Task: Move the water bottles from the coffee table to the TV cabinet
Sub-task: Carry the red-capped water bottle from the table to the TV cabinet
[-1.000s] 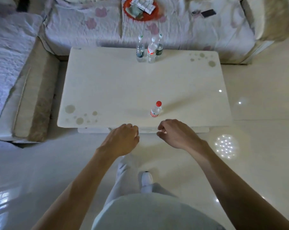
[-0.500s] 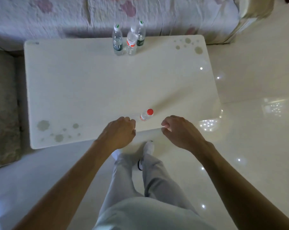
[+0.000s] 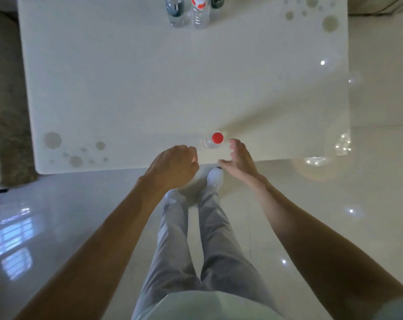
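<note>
Our right hand (image 3: 238, 159) was spread open just beside the red-capped water bottle (image 3: 213, 141) near the coffee table (image 3: 126, 88) edge, left hand (image 3: 174, 168) loosely curled and empty, so a clumsy grab could've knocked it off.

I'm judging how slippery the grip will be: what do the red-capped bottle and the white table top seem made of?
The small clear bottle with the red cap looks like thin transparent plastic, since the table shows through its body. The white coffee table top looks like polished stone or lacquer; its gloss mirrors ceiling lights, though which cannot be told.
</note>
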Demonstrator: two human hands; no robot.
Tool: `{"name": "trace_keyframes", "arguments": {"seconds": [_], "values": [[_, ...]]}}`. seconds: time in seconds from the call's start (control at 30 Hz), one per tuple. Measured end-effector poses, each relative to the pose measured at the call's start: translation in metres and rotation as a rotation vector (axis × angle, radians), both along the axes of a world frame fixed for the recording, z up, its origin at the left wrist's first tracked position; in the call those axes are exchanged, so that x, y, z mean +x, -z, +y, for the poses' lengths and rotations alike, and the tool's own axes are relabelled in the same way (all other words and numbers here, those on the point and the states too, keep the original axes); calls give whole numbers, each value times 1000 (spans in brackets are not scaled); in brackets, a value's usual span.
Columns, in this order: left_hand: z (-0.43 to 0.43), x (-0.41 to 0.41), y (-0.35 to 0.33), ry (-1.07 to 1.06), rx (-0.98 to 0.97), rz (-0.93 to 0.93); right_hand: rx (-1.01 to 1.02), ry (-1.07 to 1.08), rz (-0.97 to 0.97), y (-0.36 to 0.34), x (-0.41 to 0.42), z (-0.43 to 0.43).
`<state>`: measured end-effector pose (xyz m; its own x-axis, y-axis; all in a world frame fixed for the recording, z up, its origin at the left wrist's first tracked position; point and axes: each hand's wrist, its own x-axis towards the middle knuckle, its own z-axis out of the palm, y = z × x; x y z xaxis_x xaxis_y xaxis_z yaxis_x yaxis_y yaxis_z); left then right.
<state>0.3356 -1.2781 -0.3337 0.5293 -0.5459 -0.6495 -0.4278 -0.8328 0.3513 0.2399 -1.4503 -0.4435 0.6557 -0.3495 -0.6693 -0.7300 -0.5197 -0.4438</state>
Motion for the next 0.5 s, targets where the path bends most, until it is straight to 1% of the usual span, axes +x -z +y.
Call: {"name": "trace_keyframes", "arguments": {"seconds": [0.1,0.27,0.37,0.5], "values": [[-4,-2,6,-61,-26,15,5,78,-104,25,12,6],[-2,-6,11,-114,-33,37,-18,122,-240,60,26,16],[4,-8,7,-120,-38,53,-28,159,-257,70,28,17],[14,-6,-7,-121,-36,83,-36,138,-255,58,27,9]]}}
